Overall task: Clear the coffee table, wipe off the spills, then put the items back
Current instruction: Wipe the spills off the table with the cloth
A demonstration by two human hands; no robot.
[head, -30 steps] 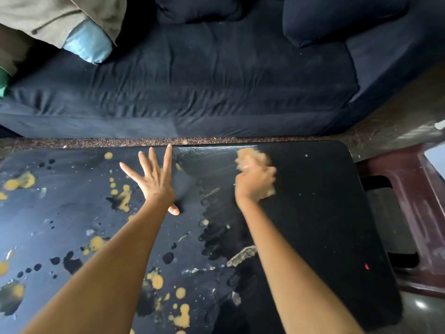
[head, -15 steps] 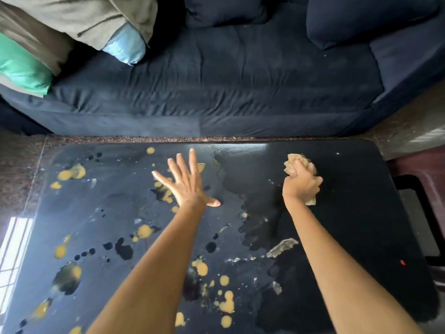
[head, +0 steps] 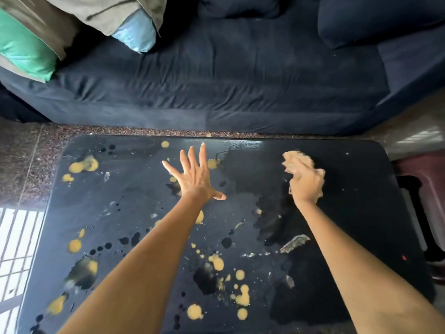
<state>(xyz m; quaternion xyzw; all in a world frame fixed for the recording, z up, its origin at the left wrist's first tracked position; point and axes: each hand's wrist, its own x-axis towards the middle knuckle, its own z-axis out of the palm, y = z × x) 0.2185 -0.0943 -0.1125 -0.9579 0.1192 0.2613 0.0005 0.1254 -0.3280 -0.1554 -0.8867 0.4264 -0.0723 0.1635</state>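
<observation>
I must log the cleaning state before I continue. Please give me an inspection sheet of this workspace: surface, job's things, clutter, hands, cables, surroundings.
Surface: black coffee table; right part looks wiped, left and middle hold yellow spills and dark spots.
Job's things: tan cloth on the table's far right part, blurred.
Clutter: pale scrap near the right forearm; small crumbs.
Hands: left hand flat on the table, fingers spread; right hand grips the cloth.
Cables: nothing seen.
Surroundings: dark blue sofa behind the table, green cushion and light blue cushion at its left; speckled floor; dark red furniture at right.
</observation>
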